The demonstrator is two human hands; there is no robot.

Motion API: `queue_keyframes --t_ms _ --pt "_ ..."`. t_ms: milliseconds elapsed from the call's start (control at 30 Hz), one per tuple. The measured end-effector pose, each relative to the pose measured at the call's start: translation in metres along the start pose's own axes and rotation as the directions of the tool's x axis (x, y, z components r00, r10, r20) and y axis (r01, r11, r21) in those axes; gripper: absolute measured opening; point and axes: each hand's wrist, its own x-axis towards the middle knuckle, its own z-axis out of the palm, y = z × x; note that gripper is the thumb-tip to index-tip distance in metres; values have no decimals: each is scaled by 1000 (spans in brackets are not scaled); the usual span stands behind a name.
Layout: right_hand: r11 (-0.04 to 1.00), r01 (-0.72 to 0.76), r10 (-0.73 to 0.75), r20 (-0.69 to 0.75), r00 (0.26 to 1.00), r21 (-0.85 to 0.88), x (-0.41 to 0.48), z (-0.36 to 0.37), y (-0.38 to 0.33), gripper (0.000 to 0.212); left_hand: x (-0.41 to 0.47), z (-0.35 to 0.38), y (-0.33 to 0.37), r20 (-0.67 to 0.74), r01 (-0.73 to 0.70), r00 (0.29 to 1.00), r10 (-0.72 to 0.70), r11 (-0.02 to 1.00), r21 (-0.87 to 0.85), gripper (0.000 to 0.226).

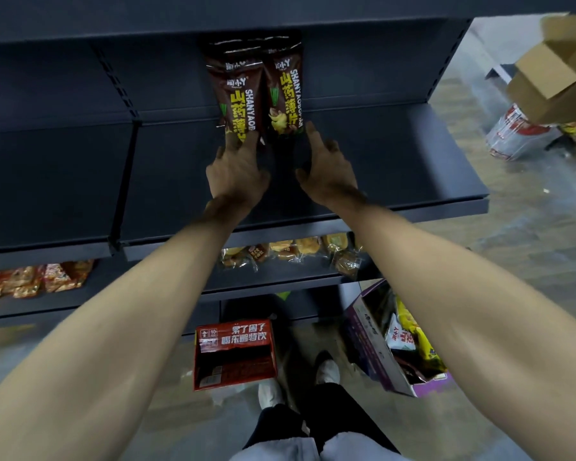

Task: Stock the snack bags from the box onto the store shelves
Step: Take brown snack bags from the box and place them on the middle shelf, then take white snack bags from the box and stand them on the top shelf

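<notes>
Colours noted: shelving and stock.
Two glossy dark brown snack bags (243, 94) carry yellow characters, white lettering and green marks; the dark slate-grey metal shelf (379, 151) is plain; red cardboard box (235, 354) bears white characters; purple cardboard box (366, 344); plain tan corrugated carton (552, 78); orange-red foil packets (30, 281); golden-brown buns (290, 249) in clear wrappers.
</notes>
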Motion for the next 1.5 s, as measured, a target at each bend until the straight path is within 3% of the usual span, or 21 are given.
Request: queue_keyframes --t_ms 333,667,800,900,1133,1267,1500 --pt "997 -74 73 -22 997 -26 -34 -62 67 73 -6 -1 96 74 -167 984 160 982 87 51" --pt "963 -220 202 -126 971 -153 -102 -133 266 47 -63 82 293 180 -340 924 337 940 -20 40" --pt "945 -290 282 -68 957 -154 -138 -135 344 45 -101 132 338 211 -395 895 393 918 -31 32" --pt "918 -367 376 31 926 -151 -166 -122 384 43 -129 165 345 248 -396 880 406 914 -92 29" --pt "832 -528 554 297 778 -169 -225 -64 437 45 -180 227 326 495 -365 817 297 930 46 34" --pt "777 -611 618 367 695 -152 -250 -26 453 47 -195 260 316 586 -371 763 271 927 54 31" --pt "657 -754 685 407 604 14 -272 28 476 64 -208 321 311 702 -405 647 298 914 -15 47"
